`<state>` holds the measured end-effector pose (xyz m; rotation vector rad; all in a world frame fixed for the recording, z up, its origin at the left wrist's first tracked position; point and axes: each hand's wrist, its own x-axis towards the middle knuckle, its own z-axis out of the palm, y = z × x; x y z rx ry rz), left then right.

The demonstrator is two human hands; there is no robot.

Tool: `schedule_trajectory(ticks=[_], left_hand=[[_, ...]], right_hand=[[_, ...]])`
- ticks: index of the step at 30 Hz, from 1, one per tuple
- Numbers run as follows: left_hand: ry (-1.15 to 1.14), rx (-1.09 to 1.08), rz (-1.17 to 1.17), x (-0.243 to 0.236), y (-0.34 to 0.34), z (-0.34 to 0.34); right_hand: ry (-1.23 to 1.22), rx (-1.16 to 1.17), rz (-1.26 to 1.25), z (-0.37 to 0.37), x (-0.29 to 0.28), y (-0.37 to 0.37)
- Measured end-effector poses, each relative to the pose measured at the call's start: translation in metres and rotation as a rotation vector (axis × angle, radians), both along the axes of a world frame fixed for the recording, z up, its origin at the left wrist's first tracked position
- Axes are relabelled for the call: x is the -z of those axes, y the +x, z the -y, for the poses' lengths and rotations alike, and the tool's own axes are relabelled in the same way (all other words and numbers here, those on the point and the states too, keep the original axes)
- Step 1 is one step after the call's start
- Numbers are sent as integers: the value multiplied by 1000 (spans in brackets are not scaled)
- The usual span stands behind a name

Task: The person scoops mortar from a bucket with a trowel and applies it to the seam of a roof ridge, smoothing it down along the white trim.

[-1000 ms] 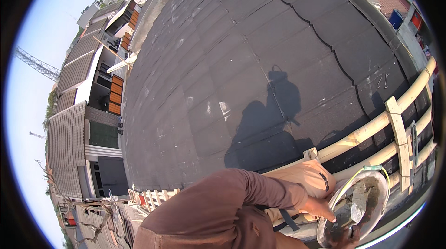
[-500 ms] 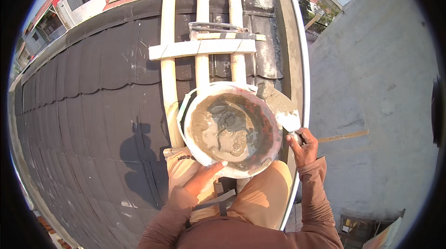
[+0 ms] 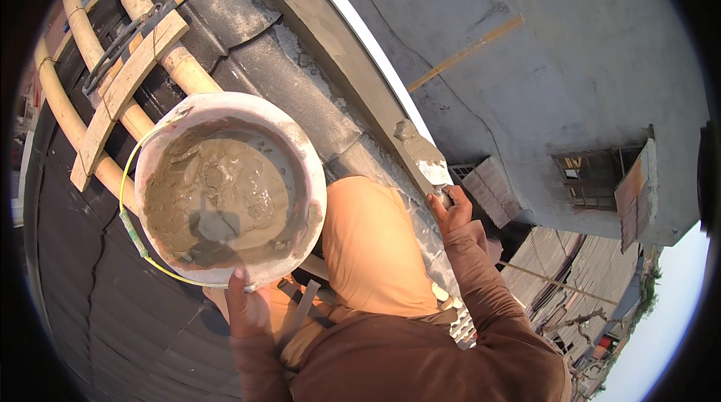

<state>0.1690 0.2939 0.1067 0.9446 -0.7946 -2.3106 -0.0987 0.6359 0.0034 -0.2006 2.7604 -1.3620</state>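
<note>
A pale bucket (image 3: 314, 214) with a yellow wire handle stands tilted before my left knee. Wet grey-brown mortar (image 3: 218, 192) lies inside it. My left hand (image 3: 246, 308) grips the bucket's near rim, the thumb over the edge. Out to the right, my right hand (image 3: 452, 210) is closed round the handle of a trowel (image 3: 429, 165). A lump of mortar sits toward the tip of its blade, which is over the mortar-coated ledge (image 3: 360, 90) along the roof's edge; whether they touch I cannot tell.
Bamboo poles (image 3: 184, 64) joined by a wooden crosspiece (image 3: 124, 94) lie on dark roof tiles (image 3: 67, 274). White edging (image 3: 360, 27) borders the ledge. Beyond it the roof drops off beside a grey wall (image 3: 586, 79) with a window opening (image 3: 593, 169).
My view has swung to the right. The trowel, beside the bucket before, is now farther from it, over the ledge. My left hand stays on the bucket's rim.
</note>
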Motion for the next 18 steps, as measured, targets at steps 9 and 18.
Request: schedule_trajectory(ticks=[9, 18], left_hand=[[61, -21, -33, -4, -1, 6], [26, -35, -31, 0, -1, 5]], right_hand=[[442, 154, 436, -45, 124, 38], [452, 138, 606, 2, 102, -19]])
